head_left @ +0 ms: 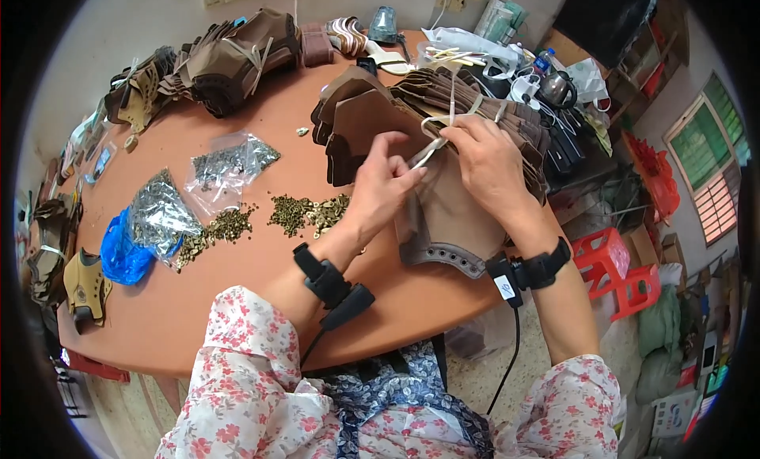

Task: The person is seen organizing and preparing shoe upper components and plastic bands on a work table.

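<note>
The right hand has its grip closed, with bunched fingertips pinching a white strip. The left hand is just beside it, and its grip seems to pinch the low end of the same strip between thumb and curled fingers, with 1 finger poking up. The strip lies across a big pile of brown shoe pieces, which sits on the right side of the desk, close to the person. I think the 2 hands are so near each other because a thin strip is easier to work from both sides. The pile may be near the edge so the arms need not stretch.

The shoe pieces look flat, smooth and bendy, like leather, and they lean on each other like pages. The front piece has a curved dark edge with a row of little round holes. The strip looks soft, like cloth tape.

To the left are heaps of tiny gold-colored bits (they look like shiny metal), perhaps left loose for easy picking. Near them are 2 crinkly see-through bags and a shiny, crumpled blue bag.
</note>
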### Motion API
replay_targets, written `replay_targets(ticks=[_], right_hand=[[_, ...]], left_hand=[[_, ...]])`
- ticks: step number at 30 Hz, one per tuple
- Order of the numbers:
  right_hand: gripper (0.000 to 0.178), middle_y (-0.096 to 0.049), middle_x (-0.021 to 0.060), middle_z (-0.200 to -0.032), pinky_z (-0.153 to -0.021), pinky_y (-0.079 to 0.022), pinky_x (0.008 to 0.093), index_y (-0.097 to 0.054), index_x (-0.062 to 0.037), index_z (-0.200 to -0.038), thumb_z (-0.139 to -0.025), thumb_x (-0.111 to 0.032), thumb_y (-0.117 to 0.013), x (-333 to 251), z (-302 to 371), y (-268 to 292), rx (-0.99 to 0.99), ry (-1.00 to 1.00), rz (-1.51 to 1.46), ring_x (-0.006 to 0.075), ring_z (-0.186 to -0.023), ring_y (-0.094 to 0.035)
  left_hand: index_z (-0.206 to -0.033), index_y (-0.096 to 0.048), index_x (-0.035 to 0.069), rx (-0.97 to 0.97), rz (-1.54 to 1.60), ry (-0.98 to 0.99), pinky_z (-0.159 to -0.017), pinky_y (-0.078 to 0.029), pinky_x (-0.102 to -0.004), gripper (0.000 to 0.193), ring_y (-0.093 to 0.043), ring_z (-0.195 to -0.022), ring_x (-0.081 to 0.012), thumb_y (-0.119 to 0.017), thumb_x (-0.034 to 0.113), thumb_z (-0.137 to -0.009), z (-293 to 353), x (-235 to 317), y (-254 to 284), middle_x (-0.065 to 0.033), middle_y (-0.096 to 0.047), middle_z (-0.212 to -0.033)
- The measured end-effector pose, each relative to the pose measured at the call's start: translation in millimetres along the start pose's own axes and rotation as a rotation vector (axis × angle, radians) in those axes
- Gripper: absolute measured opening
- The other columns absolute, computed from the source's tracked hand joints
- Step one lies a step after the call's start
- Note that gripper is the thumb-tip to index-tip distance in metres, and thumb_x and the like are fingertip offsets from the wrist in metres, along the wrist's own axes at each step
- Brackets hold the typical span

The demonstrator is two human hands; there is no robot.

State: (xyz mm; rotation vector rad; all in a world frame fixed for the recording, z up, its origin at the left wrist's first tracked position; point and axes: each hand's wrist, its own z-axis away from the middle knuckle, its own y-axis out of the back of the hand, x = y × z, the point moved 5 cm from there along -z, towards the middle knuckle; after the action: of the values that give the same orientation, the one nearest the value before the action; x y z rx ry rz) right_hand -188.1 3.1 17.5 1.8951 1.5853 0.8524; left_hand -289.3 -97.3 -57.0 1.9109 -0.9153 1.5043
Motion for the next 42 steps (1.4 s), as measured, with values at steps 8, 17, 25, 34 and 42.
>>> replay_targets(ticks=[8,17,25,34,42], right_hand=[[0.021,-0.061,0.0021,-0.095,-0.072,-0.046,0.0352,-0.062,-0.0116,-0.099,-0.079,-0.006,-0.057,-5,-4,-3,-0.001,0.013,0.073,0.0228,-0.087,-0.058],[0.028,-0.062,0.0125,-0.075,-0.059,-0.048,0.0402,-0.057,-0.0068,-0.110,-0.082,-0.008,-0.056,16,-7,13,0.078,-0.323,-0.428,0.0312,-0.059,-0.061],[0.074,-0.050,0.0127,-0.126,-0.090,-0.036,0.0483,-0.042,-0.0153,-0.135,-0.070,-0.033,-0.074,-2,28,45,-0.062,-0.143,0.202,0.0362,-0.119,-0.043],[0.109,-0.035,0.0171,-0.140,-0.084,-0.036,0.0591,-0.023,-0.0264,-0.146,-0.056,-0.037,-0.084,7,54,18,-0.099,-0.300,0.159,0.0481,-0.126,-0.031],[0.116,-0.041,0.0182,-0.137,-0.084,-0.037,0.0551,-0.019,-0.0238,-0.147,-0.053,-0.036,-0.086,16,57,14,-0.024,-0.393,0.130,0.0458,-0.127,-0.033]], left_hand=[[-0.082,-0.064,0.000,-0.875,-0.289,-0.175,-0.060,-0.045,-0.0307,0.016,-0.056,-0.062,-0.0192,-0.067,0.015,-0.081,65,42,24,-0.0060,-0.062,-0.073],[-0.106,-0.063,0.001,-0.469,-0.583,-0.230,-0.071,-0.048,-0.0330,0.027,-0.060,-0.082,-0.0243,-0.062,0.022,-0.088,38,46,19,-0.0138,-0.061,-0.091],[-0.115,-0.056,-0.002,0.093,-0.643,-0.451,-0.081,-0.049,-0.0331,0.033,-0.062,-0.090,-0.0269,-0.060,0.007,-0.083,0,0,-4,-0.0161,-0.058,-0.107],[-0.087,-0.057,-0.002,0.023,-0.564,-0.128,-0.063,-0.045,-0.0296,0.018,-0.056,-0.069,-0.0169,-0.065,0.012,-0.078,-21,0,-12,-0.0086,-0.058,-0.070],[-0.084,-0.059,0.007,-0.292,0.032,0.021,-0.053,-0.036,-0.0207,0.010,-0.046,-0.061,-0.0034,-0.065,0.015,-0.085,0,12,-6,0.0053,-0.055,-0.070]])
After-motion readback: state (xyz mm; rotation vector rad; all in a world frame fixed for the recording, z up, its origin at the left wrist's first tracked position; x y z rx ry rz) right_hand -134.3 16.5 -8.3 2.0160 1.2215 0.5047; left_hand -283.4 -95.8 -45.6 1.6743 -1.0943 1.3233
